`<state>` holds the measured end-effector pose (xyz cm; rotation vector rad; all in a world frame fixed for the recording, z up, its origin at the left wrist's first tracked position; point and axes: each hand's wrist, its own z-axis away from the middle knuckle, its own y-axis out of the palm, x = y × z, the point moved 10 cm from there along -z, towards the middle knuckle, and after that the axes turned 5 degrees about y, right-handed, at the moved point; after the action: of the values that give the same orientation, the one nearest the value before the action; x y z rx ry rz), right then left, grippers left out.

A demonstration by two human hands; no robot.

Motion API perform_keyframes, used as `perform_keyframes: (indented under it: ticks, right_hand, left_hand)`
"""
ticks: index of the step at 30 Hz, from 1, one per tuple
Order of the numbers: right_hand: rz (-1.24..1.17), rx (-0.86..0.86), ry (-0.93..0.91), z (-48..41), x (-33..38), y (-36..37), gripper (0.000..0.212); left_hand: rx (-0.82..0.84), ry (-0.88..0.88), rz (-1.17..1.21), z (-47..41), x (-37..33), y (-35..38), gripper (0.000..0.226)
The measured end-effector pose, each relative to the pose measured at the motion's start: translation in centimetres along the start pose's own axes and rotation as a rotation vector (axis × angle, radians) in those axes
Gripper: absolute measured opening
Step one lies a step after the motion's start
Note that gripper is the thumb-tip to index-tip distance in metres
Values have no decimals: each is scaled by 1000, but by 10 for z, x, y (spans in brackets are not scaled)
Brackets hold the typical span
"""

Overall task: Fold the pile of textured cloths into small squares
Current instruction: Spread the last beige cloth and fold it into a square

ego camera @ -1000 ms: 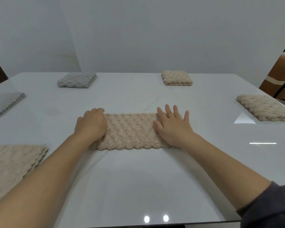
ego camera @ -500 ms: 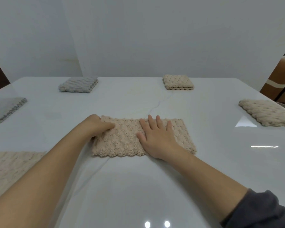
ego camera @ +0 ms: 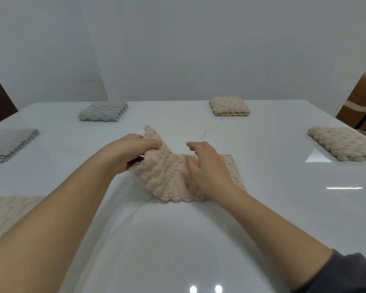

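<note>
Edge of cloth [ego camera: 167, 178] lifted, gripped by left hand [ego camera: 133, 152]; right hand [ego camera: 207, 166] rests atop.

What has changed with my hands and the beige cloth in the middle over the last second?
The left hand took hold of the left end of the beige cloth and lifted it up and toward the right, starting a fold. The right hand slid from the right end to the cloth's middle and rests there, holding it down. The folded cloths around the table stayed put.
</note>
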<state>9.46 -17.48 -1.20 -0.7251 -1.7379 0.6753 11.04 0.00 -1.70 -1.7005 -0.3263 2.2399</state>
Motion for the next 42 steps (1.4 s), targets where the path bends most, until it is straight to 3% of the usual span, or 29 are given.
perform_keyframes:
  ticks: [3,5,7,9,12,16,18,22,25,29,31,35,38,40,42]
  right_hand:
    - [-642,145,349,-5,-31,1,30]
    - [-1012,315,575,1,-45,14,41]
    - [-1188,459,681,8,-55,20,55]
    - [-1235,488,702,10,-67,17,53]
    - [-1122,365,694,6,-89,2,26]
    - [-942,311,643,1,-104,-13,11]
    - [-818,315,587,0,-107,-19,13]
    - [-465,246,472,-4,-112,-33,12]
    - [-244,162,393,-5,-111,-43,33]
    - [79,169,373,0,-116,-45,86]
    - [146,139,374,-1,-119,-52,93]
    - [143,-7,225,-8,-92,-69,66]
    - [281,195,115,-5,-74,-30,63]
    - [397,364,75,1,-80,-4,65]
    - [442,411,50,3,-86,-4,66]
  left_hand:
    - [105,20,143,0,-22,41,12]
    - [178,19,167,2,-32,72,14]
    - [259,28,239,6,-39,102,17]
    - [251,67,338,7,-46,117,14]
    - [34,267,330,2,-58,99,16]
    - [-230,496,-16,5,-56,74,21]
    - [-227,578,-202,9,-51,82,24]
    - [-28,656,-617,8,-36,119,48]
    - [64,623,-812,7,-22,135,54]
    - [74,628,-993,10,-15,143,55]
    - [53,635,-994,9,-18,138,55]
    - [-17,571,-670,-13,-39,109,50]
    - [40,415,-388,-31,-31,96,46]
    - [13,392,-410,-34,-25,85,37]
    - [-4,379,-391,-26,-21,75,27]
